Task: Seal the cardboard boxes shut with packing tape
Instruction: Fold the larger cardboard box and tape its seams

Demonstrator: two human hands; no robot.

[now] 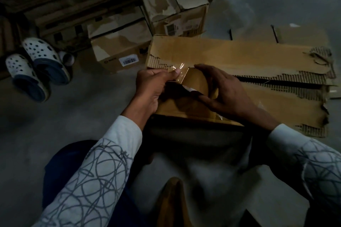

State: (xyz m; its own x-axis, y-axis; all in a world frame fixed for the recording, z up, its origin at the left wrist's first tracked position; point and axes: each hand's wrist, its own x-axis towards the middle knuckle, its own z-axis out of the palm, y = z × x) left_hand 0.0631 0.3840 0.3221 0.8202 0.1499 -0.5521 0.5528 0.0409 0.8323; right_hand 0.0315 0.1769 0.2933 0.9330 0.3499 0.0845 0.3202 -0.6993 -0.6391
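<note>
Down on the floor (83, 108) lies a torn cardboard box (239, 55), its flaps ragged. Over its near left corner, the left hand (153, 83) pinches the clear tape end (180, 72), while the right hand (227, 92) curls round the tape roll (197, 79). Behind the box stand more cartons (173, 0); well left of it, white clogs (36, 64).

Counted:
- Hands, two: left hand (153, 86), right hand (227, 92).
- Tape roll (197, 79), one.
- Torn box (239, 55), one.
- Closed boxes behind, two clear (118, 48) (175, 0); others were too dark to count.
- Clogs, two (42, 55) (24, 73).
</note>
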